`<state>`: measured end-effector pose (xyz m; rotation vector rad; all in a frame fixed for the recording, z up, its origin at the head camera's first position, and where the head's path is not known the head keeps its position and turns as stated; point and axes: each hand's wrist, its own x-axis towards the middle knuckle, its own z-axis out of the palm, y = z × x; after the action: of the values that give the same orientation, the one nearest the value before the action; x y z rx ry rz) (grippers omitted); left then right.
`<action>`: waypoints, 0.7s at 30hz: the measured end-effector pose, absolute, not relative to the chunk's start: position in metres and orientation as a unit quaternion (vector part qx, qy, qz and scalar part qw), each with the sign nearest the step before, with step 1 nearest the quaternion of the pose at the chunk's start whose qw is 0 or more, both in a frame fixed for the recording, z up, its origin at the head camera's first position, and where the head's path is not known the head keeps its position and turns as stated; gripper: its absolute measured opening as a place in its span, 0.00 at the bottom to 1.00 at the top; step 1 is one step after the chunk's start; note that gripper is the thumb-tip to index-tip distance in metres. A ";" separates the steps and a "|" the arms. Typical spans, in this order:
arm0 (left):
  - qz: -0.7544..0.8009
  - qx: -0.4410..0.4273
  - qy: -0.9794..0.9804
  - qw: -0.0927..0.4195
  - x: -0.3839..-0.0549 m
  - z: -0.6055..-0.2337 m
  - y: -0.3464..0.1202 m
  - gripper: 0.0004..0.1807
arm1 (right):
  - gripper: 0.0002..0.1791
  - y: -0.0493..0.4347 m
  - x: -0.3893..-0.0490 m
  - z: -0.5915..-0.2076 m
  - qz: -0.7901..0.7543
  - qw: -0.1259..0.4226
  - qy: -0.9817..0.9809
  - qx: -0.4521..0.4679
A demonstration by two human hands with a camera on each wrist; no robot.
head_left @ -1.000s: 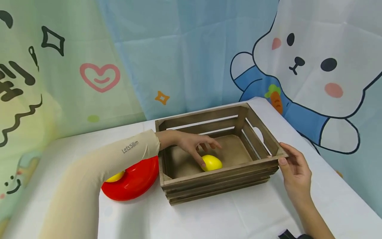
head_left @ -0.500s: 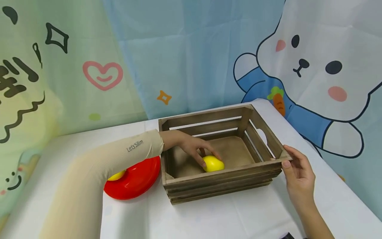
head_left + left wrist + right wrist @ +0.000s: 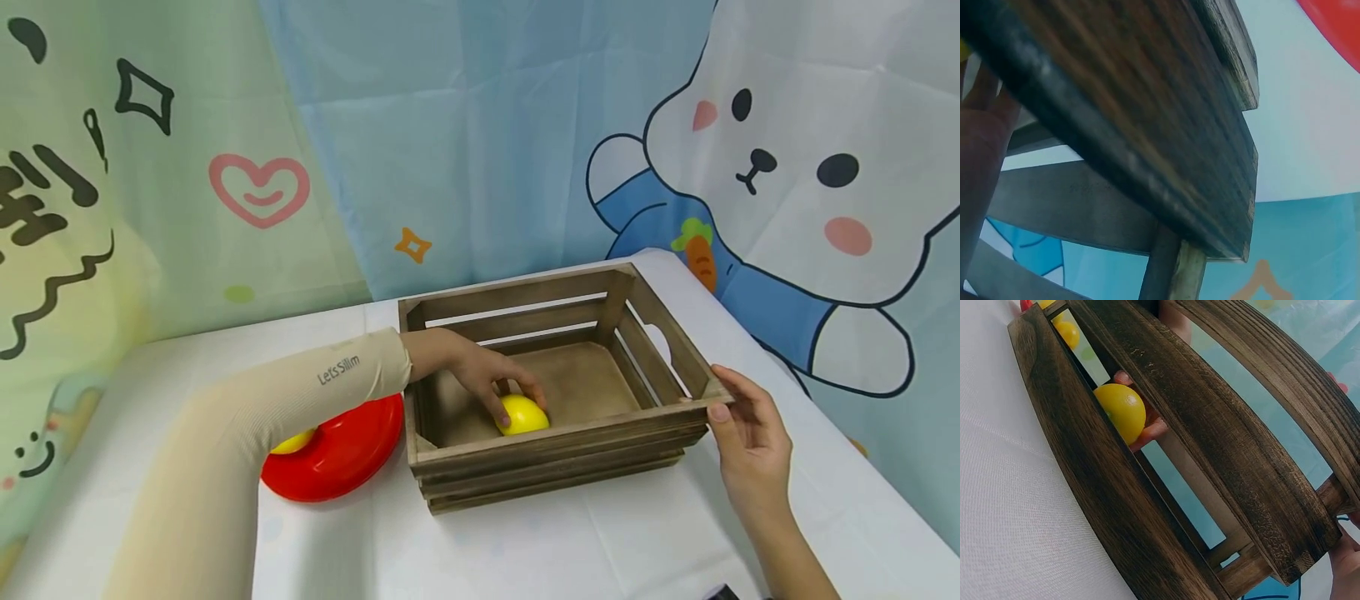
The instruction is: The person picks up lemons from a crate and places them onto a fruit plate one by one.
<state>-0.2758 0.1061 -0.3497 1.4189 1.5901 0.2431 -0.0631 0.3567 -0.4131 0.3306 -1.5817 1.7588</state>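
Observation:
My left hand (image 3: 487, 371) reaches over the left end of a brown wooden slatted crate (image 3: 555, 457). Down inside, near the front wall, thumb and fingers hold a yellow lemon (image 3: 525, 415). Through the slats in the right wrist view, the fingertips show on two sides of the lemon (image 3: 1124, 412). My right hand (image 3: 759, 458) grips the crate's front right corner, thumb in front and fingers on the end wall. In the left wrist view, the crate's end wall (image 3: 1141, 106) hides most of the left hand (image 3: 982, 144).
A red plate (image 3: 348, 462) stands left of the crate, with a yellow fruit (image 3: 294, 442) on it half covered by the left sleeve (image 3: 247, 417). White cloth (image 3: 525, 550) covers the table. A printed curtain (image 3: 495, 167) hangs behind. A black object (image 3: 723, 593) lies at the front edge.
The left hand's spread fingers have come together on the lemon, which has since shifted a little to the left. The right hand keeps its grip on the crate's corner.

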 end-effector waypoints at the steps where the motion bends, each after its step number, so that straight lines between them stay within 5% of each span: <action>1: 0.092 0.588 0.648 0.476 -0.276 -0.349 0.106 0.30 | 0.23 0.356 -0.064 -0.413 0.685 0.368 -0.615 0.129; 12: 0.042 0.634 0.624 0.455 -0.276 -0.349 0.107 0.34 | 0.23 0.357 -0.064 -0.414 0.688 0.371 -0.610 0.130; 21: 0.056 0.603 0.611 0.510 -0.273 -0.350 0.106 0.30 | 0.23 0.358 -0.064 -0.414 0.676 0.377 -0.620 0.128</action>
<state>-0.2730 0.1062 -0.3504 1.4514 1.4717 0.1360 -0.0636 0.3575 -0.4142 0.3273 -1.5861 1.7278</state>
